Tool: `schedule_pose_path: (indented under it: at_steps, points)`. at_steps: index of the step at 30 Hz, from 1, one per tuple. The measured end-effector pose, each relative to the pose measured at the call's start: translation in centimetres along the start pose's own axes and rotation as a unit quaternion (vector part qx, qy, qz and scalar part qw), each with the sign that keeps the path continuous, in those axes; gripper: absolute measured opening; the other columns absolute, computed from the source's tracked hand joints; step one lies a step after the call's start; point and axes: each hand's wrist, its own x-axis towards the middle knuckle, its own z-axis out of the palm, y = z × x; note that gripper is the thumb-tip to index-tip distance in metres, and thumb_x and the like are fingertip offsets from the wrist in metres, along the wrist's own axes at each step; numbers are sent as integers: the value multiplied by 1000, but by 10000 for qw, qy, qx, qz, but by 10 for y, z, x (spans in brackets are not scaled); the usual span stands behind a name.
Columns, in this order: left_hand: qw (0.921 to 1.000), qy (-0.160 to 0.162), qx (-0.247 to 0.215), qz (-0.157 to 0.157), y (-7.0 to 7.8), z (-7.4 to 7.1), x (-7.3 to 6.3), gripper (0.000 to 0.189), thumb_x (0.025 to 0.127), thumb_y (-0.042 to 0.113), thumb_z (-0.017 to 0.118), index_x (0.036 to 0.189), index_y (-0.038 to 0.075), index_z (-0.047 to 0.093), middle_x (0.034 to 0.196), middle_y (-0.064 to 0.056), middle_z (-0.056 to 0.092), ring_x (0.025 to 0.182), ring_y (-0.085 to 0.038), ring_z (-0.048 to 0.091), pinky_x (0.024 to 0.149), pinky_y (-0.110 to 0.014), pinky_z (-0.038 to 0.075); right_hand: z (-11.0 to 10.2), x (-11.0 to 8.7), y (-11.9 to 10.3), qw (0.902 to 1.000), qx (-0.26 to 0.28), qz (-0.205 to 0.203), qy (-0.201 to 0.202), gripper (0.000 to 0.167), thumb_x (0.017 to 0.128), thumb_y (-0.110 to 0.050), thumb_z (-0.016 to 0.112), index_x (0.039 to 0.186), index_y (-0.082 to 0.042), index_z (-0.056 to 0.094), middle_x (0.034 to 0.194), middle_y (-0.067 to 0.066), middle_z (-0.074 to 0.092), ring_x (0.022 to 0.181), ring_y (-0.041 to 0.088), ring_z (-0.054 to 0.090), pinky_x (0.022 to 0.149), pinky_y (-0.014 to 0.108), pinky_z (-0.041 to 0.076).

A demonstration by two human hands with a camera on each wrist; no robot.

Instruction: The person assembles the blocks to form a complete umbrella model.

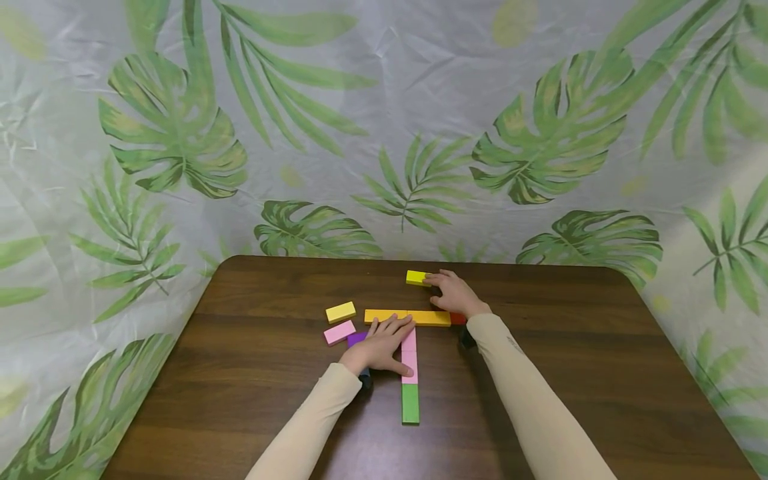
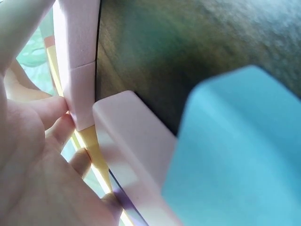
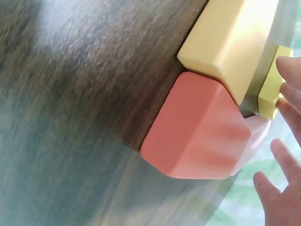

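Head view: far yellow block (image 1: 415, 277) stretches sideways, relaxed right hand (image 1: 456, 294) apparently touching it, left hand (image 1: 381, 348) spread.

On the wooden table (image 1: 252, 400) lay orange blocks (image 1: 433, 319), a red block (image 1: 458, 319) to their right, pink blocks (image 1: 409, 341) and a green block (image 1: 411, 405) nearer, a bright yellow block (image 1: 415, 277) farther, a pale yellow block (image 1: 341, 312) left.

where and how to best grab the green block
Probably pinch the green block across its two long sides, toward its near end, coming down from above. It lies flat, long and narrow; both long sides and the near end look free, while its far end meets a pink block, leaving little room there.
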Motion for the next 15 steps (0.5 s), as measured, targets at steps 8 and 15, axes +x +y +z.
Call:
schedule_pose_path:
  at_steps: [8, 15]
  points:
    - [10000, 20, -29, -3, 2, -2, -2, 93, 82, 46, 72, 153, 9, 23, 158, -6, 17, 144, -30, 7, 112, -56, 2, 1, -6, 8, 9992, 210, 104, 335, 58, 87, -13, 64, 139, 6, 45, 146, 21, 39, 133, 41, 33, 108, 54, 26]
    - [10000, 24, -20, 41, 2, -3, -2, 94, 82, 47, 72, 153, 9, 23, 158, -7, 17, 144, -30, 8, 112, -56, 3, 1, -8, 10, 9992, 245, 178, 276, 58, 87, -13, 65, 138, 8, 45, 145, 21, 40, 132, 39, 36, 108, 51, 27]
